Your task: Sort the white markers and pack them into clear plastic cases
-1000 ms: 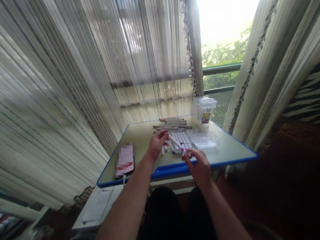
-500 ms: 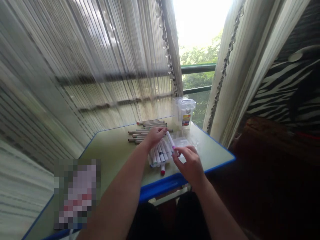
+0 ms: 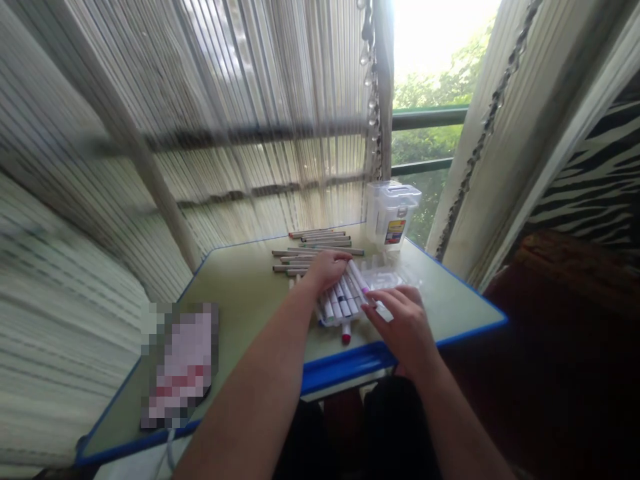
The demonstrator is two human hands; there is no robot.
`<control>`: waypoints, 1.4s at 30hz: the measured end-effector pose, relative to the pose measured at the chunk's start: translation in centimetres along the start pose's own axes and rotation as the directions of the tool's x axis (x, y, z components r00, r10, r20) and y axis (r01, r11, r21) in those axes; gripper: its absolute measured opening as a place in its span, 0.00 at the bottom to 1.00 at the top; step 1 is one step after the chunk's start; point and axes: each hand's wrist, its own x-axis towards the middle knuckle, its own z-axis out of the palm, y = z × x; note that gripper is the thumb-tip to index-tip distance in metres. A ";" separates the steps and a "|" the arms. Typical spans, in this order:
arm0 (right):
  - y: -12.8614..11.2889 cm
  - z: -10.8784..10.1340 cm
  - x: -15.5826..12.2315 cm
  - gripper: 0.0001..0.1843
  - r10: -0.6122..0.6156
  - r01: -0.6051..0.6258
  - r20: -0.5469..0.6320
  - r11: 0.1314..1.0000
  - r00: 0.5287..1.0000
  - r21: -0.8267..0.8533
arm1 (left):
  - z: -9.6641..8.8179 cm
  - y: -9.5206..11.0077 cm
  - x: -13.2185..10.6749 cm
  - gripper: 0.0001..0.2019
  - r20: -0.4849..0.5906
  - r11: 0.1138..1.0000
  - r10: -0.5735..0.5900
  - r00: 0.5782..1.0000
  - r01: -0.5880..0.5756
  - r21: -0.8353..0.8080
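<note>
My left hand [image 3: 327, 270] is closed at the far end of a row of white markers [image 3: 345, 300], its fingertips at the top of a marker with a purple band [image 3: 358, 277]. The near end of that marker is between the thumb and fingers of my right hand [image 3: 404, 319]. It lies along the right side of the row, which rests in a clear plastic holder [image 3: 336, 323]. Below the holder, a red-ended marker [image 3: 346, 335] pokes out. My left hand hides part of the row's far end.
Several loose markers [image 3: 320, 252] lie behind my left hand. A clear lidded box [image 3: 396, 213] stands at the back right, near a clear plastic insert [image 3: 390, 275]. At the table's left lies a blurred-out pinkish object [image 3: 185, 353] with a cable. Curtains [image 3: 280, 100] hang behind the table.
The view has shifted, so everything appears further right. The purple-banded marker has come down against the row, with both hands still at its ends.
</note>
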 end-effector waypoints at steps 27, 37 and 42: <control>0.2 -0.3 0.1 0.11 -0.014 0.012 0.065 0.999 0.998 0.033 | -0.7 -0.1 0.1 0.16 0.076 0.986 0.026 0.997 -0.038 0.164; 0.1 -0.3 0.0 0.10 -0.015 0.015 0.092 1.000 0.996 0.003 | -0.7 0.1 0.1 0.16 0.085 0.980 0.058 0.995 -0.073 0.185; 0.1 -0.3 0.0 0.10 -0.015 0.014 0.089 1.000 0.996 0.015 | -0.6 0.0 0.1 0.16 0.080 0.972 0.068 0.994 -0.085 0.221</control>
